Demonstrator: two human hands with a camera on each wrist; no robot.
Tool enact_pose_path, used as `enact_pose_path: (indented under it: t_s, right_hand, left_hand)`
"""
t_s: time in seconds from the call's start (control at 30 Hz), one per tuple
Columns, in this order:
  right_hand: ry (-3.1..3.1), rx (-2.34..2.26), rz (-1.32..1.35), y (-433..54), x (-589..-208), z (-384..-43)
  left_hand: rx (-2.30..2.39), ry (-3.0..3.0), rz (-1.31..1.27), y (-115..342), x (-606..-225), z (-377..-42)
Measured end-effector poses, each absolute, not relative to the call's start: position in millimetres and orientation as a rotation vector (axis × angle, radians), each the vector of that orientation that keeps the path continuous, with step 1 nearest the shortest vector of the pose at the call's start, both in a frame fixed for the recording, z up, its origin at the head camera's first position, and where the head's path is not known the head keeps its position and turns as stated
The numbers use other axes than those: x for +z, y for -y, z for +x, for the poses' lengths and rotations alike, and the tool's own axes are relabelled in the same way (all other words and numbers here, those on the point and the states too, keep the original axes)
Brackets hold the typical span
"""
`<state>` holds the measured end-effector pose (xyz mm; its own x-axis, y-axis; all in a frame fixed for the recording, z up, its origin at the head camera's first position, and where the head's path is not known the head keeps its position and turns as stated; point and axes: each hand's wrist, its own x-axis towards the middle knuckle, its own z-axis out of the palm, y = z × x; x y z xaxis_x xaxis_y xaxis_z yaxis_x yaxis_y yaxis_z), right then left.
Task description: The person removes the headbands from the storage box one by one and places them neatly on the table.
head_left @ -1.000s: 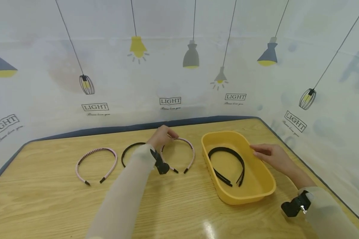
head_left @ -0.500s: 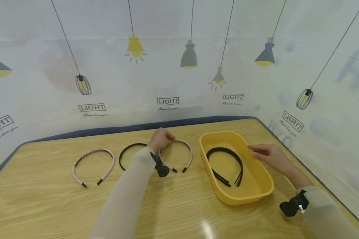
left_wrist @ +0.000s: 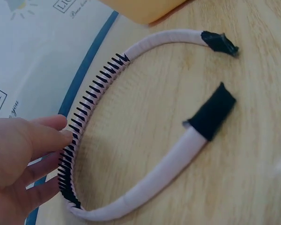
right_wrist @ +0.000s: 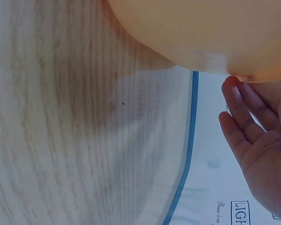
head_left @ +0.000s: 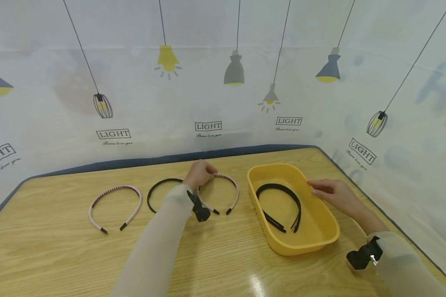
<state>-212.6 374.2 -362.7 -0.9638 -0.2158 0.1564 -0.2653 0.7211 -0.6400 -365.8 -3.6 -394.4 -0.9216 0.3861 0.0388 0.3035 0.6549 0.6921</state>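
Note:
My left hand [head_left: 199, 173] pinches the top of a pink headband [head_left: 235, 185] with black teeth; in the left wrist view, its thumb lies inside the toothed band [left_wrist: 91, 96] and the fingers outside. The headband's black-tipped ends point toward me. My right hand [head_left: 336, 194] holds the right rim of a yellow plastic basket [head_left: 321, 218]. In the right wrist view, its fingers [right_wrist: 236, 101] reach the basket's outer side while the thumb is hidden behind the wall. Inside the basket lie black headbands [head_left: 298, 202], overlapping one another.
A black headband [head_left: 150, 194] lies left of the held one, partly covered by my left arm. Farther left is another pink headband [head_left: 93, 206]. The wooden table [head_left: 52, 255] meets a printed cloth backdrop [head_left: 163, 103] at the back and right.
The view has shifted very slightly. Both hands keep their places at the pink headband and the basket rim, and the headbands lie as before.

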Motion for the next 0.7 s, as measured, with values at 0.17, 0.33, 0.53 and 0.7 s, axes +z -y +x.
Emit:
enact_pose_path:
  t_s: [0.17, 0.33, 0.53, 0.7]
  right_hand:
    - [2.853, 1.053, 0.392, -373.0, -361.0, -211.5]
    - [2.847, 1.037, 0.383, -373.3, -361.3, -211.3]
    - [2.853, 1.022, 0.393, -373.2, -362.9, -212.3]
    - [2.867, 1.017, 0.397, -372.3, -363.2, -213.3]
  left_hand:
    - [1.125, -2.746, 0.593, 0.6, -382.5, -363.8]
    - [1.156, -2.719, 0.681, -7.2, -368.2, -357.9]
    - [1.210, -2.676, 0.724, -21.8, -352.9, -349.4]
    - [1.226, -2.648, 0.768, -37.5, -344.3, -343.2]
